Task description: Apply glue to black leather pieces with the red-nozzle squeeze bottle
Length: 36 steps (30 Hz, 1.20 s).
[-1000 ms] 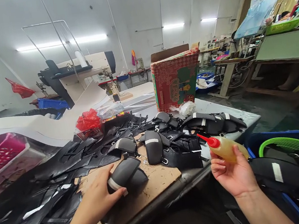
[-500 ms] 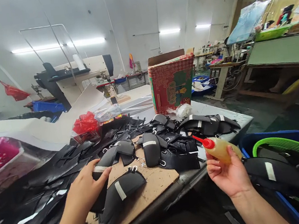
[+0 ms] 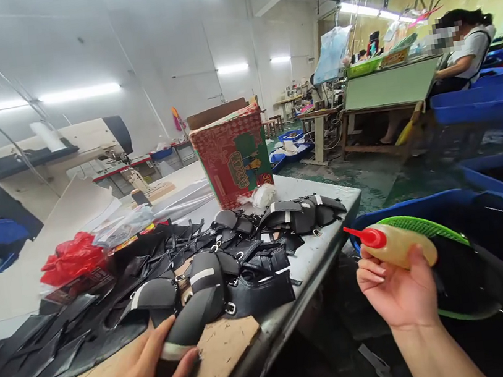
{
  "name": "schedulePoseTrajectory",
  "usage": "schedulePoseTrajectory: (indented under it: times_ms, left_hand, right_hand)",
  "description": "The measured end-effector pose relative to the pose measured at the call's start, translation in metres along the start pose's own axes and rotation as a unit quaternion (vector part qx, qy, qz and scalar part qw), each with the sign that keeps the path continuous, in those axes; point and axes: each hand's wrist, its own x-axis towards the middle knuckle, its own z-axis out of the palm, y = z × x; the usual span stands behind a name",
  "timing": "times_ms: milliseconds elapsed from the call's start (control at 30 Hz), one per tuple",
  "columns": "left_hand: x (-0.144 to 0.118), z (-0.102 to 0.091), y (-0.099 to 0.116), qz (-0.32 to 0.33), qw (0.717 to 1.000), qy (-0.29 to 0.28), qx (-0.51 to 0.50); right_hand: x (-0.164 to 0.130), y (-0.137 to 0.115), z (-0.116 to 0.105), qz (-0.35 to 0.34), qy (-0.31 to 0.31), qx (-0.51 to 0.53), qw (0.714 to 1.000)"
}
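My left hand [image 3: 135,376] is closed at the lower left, thumb and fingers gripping a curved black padded piece [image 3: 193,324] with a pale strip near its end. It is held over a cardboard sheet [image 3: 227,348], touching or close to similar pieces. Raised to the right of the table, my right hand [image 3: 400,295] is wrapped round a squeeze bottle [image 3: 402,245] of yellowish liquid; its red nozzle points left. Beyond my left hand lie more black padded pieces [image 3: 205,273] with pale strips and metal buckles.
Flat black strips [image 3: 43,342] cover the table's left. Behind stand a red plastic bag [image 3: 74,257], a printed carton [image 3: 233,160] and a sewing machine [image 3: 86,143]. Right of the table is a blue tub [image 3: 363,219] with a green basket [image 3: 425,223]. A person [image 3: 467,55] sits farther back.
The view has swung right, bringing the seated person into sight. My left hand has moved right across the cardboard with the padded piece. The right hand still holds the bottle up.
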Motion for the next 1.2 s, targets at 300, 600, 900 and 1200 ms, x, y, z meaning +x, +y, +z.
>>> schedulePoseTrajectory:
  times_ms: [300, 600, 900, 1200]
  left_hand:
    - [0.073, -0.01, 0.077, 0.084, 0.986, 0.11, 0.095]
    - [0.071, -0.009, 0.104, 0.086, 0.983, 0.112, 0.114]
    - [0.05, 0.002, 0.109, 0.143, 0.979, 0.083, 0.115]
    - [0.052, 0.02, 0.143, 0.228, 0.972, -0.051, -0.03]
  right_hand:
    - [0.005, -0.032, -0.021, -0.022, 0.051, -0.014, 0.998]
    - [0.008, -0.048, -0.027, -0.037, 0.076, -0.003, 0.996]
    - [0.011, -0.046, -0.031, -0.023, 0.047, 0.009, 0.999]
    - [0.01, -0.039, -0.024, -0.004, 0.043, 0.029, 0.999]
